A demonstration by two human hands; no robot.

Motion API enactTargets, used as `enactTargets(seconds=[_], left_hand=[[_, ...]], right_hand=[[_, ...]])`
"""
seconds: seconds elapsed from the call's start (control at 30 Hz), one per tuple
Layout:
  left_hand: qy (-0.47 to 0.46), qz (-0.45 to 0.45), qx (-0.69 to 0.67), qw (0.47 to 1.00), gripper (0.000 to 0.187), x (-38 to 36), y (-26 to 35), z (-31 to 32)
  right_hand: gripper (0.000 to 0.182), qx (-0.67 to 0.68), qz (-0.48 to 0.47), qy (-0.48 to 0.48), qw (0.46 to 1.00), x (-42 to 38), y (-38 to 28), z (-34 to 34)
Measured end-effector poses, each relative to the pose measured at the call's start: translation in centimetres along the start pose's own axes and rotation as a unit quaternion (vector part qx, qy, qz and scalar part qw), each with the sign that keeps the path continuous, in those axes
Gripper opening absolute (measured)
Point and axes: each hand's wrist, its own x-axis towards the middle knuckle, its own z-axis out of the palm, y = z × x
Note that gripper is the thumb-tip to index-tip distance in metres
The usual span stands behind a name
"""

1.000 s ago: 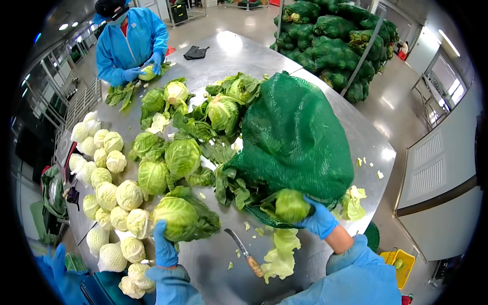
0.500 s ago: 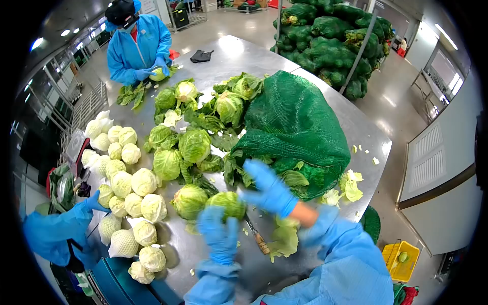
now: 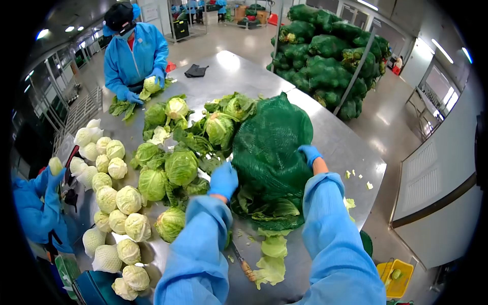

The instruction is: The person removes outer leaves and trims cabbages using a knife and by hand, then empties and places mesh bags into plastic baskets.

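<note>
A green mesh sack (image 3: 274,137) lies slumped on the steel table, with cabbage leaves at its near opening. My right hand (image 3: 311,155) is closed on the sack's right edge. At its left edge, my left hand (image 3: 223,181) has its fingers curled against the mesh; the fingertips are hidden. A green cabbage (image 3: 170,224) sits left of my left forearm. Between my forearms lie a knife (image 3: 247,270) with a wooden handle and some loose pale leaves (image 3: 272,256).
Untrimmed cabbages (image 3: 181,168) stand left of the sack, beside rows of trimmed pale cabbages (image 3: 128,199), some in white foam nets. One co-worker (image 3: 134,56) handles a cabbage across the table; another (image 3: 38,203) works at far left. Filled sacks (image 3: 325,56) are stacked behind.
Both hands have moved forward from the near cabbages to the sack's two sides. The sack's right side has drawn in to the left. The camera view has shifted.
</note>
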Motion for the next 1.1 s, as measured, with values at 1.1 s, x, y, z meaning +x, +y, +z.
enactTargets(seconds=[1.1], left_hand=[[-0.245, 0.141, -0.322, 0.903, 0.033, -23.1, 34.6, 22.7]], right_hand=[[0.027, 0.202, -0.287, 0.263, 0.898, -51.9, 5.0, -30.8]])
